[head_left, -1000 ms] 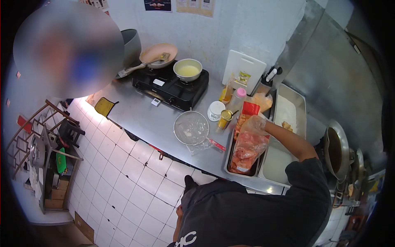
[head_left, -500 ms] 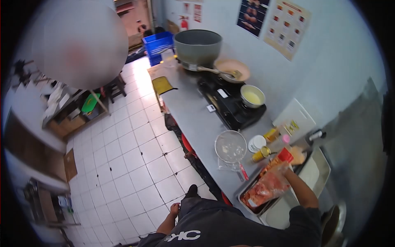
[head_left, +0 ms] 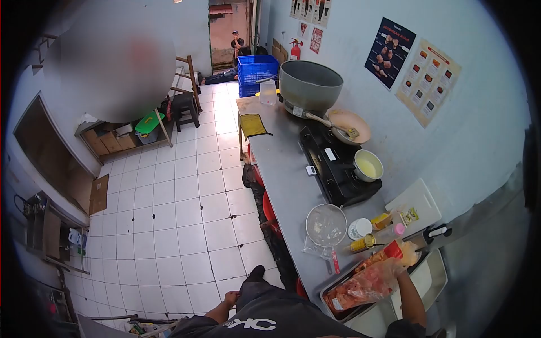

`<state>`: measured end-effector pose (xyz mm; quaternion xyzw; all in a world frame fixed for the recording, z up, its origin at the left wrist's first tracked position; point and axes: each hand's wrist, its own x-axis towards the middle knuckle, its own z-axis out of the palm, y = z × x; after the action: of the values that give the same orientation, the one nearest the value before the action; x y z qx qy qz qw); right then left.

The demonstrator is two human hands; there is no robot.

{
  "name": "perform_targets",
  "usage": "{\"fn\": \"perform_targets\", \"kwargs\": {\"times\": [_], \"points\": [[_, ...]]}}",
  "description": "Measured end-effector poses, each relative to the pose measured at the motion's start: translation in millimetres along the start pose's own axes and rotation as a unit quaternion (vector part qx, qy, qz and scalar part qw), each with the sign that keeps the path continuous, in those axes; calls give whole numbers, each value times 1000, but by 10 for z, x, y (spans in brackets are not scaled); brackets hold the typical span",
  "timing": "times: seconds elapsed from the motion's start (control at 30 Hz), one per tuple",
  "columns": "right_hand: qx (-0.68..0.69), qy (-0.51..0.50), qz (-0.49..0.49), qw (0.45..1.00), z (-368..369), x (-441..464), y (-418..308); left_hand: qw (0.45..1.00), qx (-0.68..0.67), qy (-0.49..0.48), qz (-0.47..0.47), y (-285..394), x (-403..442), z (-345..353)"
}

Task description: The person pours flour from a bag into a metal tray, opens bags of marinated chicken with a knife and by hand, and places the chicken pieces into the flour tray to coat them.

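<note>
My right hand [head_left: 399,269] is at the upper end of a clear plastic bag of pinkish-red meat [head_left: 369,284], its fingers partly hidden by the plastic and apparently closed on it. The bag lies over a metal tray [head_left: 325,294] that holds more red meat. Beside my thigh hangs my left hand [head_left: 231,297], fingers curled in, with nothing visible in it. Just left of the tray, a round mesh strainer [head_left: 327,225] with a red handle rests on the steel table. A yellow can [head_left: 362,243] and a white tub [head_left: 359,228] stand beyond the tray.
A black gas stove [head_left: 338,174] carries a small pot [head_left: 369,165] of yellow liquid and a pan [head_left: 352,125]. Behind it stands a large grey pot [head_left: 311,84]. Blue crates [head_left: 257,70] are past the table's end. A person [head_left: 236,48] is at the far doorway.
The camera view has tilted up and turned, so the room appears shifted right and down. My right hand stays at the meat bag; my left hand remains low beside my leg.
</note>
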<state>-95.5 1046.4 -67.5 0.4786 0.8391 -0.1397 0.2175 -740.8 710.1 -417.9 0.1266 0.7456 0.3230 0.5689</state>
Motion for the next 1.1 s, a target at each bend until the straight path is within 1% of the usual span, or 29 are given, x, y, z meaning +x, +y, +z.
{"fn": "perform_targets", "kwargs": {"times": [0.03, 0.07, 0.13, 0.17, 0.23, 0.3, 0.4, 0.43, 0.47, 0.5, 0.53, 0.57, 0.6, 0.63, 0.67, 0.7, 0.73, 0.77, 0.83, 0.87, 0.93, 0.97, 1.03, 1.07, 1.1], "points": [[6, 6, 1, 1000, -12, -24, -3, 999, 45, -9, 15, 13, 35, -7], [11, 10, 4, 1000, -38, -64, -27, 999, 50, -9, 15, 36, 84, -4], [29, 25, 11, 999, -71, -150, -71, 999, -16, -16, -24, 78, 165, 47], [40, 34, 16, 998, -139, -199, -109, 1000, -12, -15, -24, 131, 170, 69], [76, 56, 25, 995, -254, -335, -201, 997, -59, -17, -49, 247, 162, 75], [123, 84, 45, 988, -400, -517, -296, 999, -24, -24, -38, 252, 178, 43], [220, 132, 80, 963, -576, -795, -451, 998, -19, -41, -48, 350, 150, 47], [257, 151, 94, 950, -603, -881, -487, 998, 1, -42, -51, 331, 168, 38], [293, 171, 110, 934, -604, -976, -514, 998, -18, -48, -42, 315, 192, 34], [331, 190, 123, 916, -567, -1067, -542, 997, -35, -55, -33, 302, 211, 26], [376, 214, 140, 891, -574, -1123, -541, 997, -5, -63, -39, 288, 233, 31], [426, 240, 160, 857, -554, -1192, -532, 993, 47, -78, 70, 271, 217, 9], [475, 251, 185, 823, -561, -1301, -562, 976, 96, -79, 180, 253, 209, -6], [548, 334, 190, 744, -277, -1294, -444, 969, 128, -85, 194, 251, 234, -28], [570, 382, 188, 702, -258, -1401, -463, 968, 142, -91, 184, 268, 239, -38], [513, 415, 245, 711, -191, -1542, -467, 974, 144, -97, 148, 299, 257, -43], [585, 469, 163, 641, 104, -1597, -346, 978, 145, -103, 113, 341, 278, -33], [639, 463, 154, 595, 107, -1633, -339, 980, 144, -107, 82, 370, 294, -13], [690, 536, 72, 480, 101, -1732, -430, 982, 145, -115, 42, 439, 345, 112], [681, 550, 95, 473, 89, -1837, -469, 981, 148, -119, 34, 471, 359, 177], [706, 595, 64, 380, 53, -2035, -478, 981, 150, -124, 21, 507, 379, 275], [702, 600, 73, 377, 125, -2170, -396, 980, 155, -127, 16, 519, 381, 300], [688, 599, 145, 384, 288, -2377, -228, 978, 161, -130, 12, 540, 387, 326], [658, 586, 243, 406, 167, -2523, -274, 978, 161, -132, 9, 552, 385, 341], [657, 586, 246, 405, 223, -2593, -194, 977, 164, -134, 8, 549, 383, 354]]}}
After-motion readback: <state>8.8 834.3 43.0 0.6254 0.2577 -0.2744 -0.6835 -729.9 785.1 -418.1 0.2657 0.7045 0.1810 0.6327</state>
